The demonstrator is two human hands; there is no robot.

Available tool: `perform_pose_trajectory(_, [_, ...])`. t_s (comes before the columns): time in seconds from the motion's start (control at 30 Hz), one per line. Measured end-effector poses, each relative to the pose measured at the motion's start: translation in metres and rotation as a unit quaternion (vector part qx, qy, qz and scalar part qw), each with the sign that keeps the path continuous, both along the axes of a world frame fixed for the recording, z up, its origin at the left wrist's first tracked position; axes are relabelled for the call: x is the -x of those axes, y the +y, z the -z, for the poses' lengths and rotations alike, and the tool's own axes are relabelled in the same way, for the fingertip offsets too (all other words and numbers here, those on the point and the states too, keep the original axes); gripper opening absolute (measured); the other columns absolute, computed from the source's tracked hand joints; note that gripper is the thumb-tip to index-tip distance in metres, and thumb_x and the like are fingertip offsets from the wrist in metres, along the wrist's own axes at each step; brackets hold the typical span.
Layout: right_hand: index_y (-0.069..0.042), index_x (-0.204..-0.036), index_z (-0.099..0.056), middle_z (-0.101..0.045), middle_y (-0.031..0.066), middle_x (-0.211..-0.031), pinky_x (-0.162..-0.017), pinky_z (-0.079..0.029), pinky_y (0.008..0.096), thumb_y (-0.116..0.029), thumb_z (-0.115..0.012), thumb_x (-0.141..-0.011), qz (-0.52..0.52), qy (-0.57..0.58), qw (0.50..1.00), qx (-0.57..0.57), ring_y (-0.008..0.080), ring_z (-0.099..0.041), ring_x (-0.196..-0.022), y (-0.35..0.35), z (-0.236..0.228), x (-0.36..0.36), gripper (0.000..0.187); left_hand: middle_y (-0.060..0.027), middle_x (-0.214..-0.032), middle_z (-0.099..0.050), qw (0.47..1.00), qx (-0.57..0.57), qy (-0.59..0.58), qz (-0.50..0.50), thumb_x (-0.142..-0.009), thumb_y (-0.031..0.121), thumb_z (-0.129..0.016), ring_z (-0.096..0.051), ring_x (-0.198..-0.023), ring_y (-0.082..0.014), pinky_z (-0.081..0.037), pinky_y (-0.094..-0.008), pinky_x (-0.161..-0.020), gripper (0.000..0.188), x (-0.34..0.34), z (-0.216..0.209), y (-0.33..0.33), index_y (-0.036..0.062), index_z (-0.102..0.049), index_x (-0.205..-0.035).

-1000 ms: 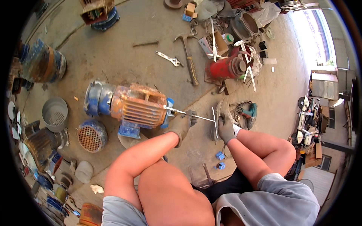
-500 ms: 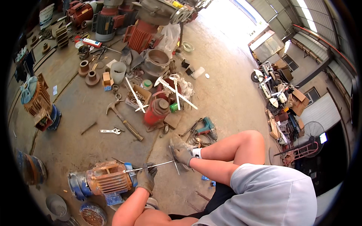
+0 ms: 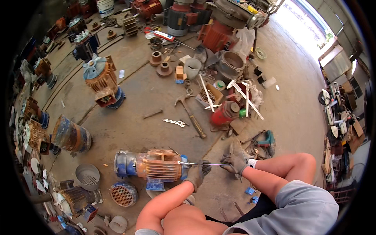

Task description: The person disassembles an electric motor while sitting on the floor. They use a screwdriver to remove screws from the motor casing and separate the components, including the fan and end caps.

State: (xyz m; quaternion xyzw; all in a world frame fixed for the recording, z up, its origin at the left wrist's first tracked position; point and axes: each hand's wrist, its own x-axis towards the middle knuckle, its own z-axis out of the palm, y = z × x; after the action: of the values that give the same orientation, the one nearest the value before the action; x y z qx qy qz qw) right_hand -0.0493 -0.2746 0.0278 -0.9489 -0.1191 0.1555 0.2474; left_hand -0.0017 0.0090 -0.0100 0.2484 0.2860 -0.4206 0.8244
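Across the front of me lies a rusty electric motor with blue ends, on its side. A long thin T-handle wrench reaches from the motor's blue right end toward my right foot. My left hand, in a grey work glove, is closed round its shaft close to the motor. My gloved right hand grips the handle end beside my shoe; most of the crossbar is hidden there. Whether the wrench's tip sits on a bolt cannot be made out.
Beyond the motor lie a hammer, an adjustable wrench and a red jack. A green power drill rests past my right foot. A round fan cover and more motors stand to the left.
My view has swung left, so the scene sits farther right. Both hands stay on the wrench. Its crossbar, plain to see before, is now mostly hidden at my right hand.
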Motion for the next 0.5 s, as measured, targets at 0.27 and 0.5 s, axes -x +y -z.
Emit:
perform_pose_trajectory(0.27, [-0.004,-0.132,-0.068,-0.074,0.0093,-0.092,-0.079,-0.061,0.0425,-0.022,-0.065,-0.108,0.569,0.396,0.621,-0.367,0.0220,-0.070,-0.074,0.033,0.004,0.008,0.030,-0.0221,-0.131,-0.069,0.994,-0.091,-0.048,0.049,-0.115,0.034,-0.057,-0.071,-0.121,-0.0333,-0.057,-0.0439,-0.110,0.046,-0.002,0.005,-0.007,-0.0058,-0.060,-0.138])
perform_pose_trajectory(0.5, [-0.003,-0.159,-0.046,-0.049,0.0226,-0.160,-0.126,-0.036,0.0472,-0.002,-0.062,-0.093,0.287,-0.068,0.954,0.059,0.0402,-0.045,-0.151,0.002,-0.005,0.075,0.068,-0.0148,-0.111,-0.075,0.993,-0.109,-0.033,-0.012,-0.114,0.017,-0.057,-0.077,-0.091,-0.0232,-0.067,-0.0338,-0.084,0.025,0.002,0.012,-0.012,-0.0041,-0.068,-0.121])
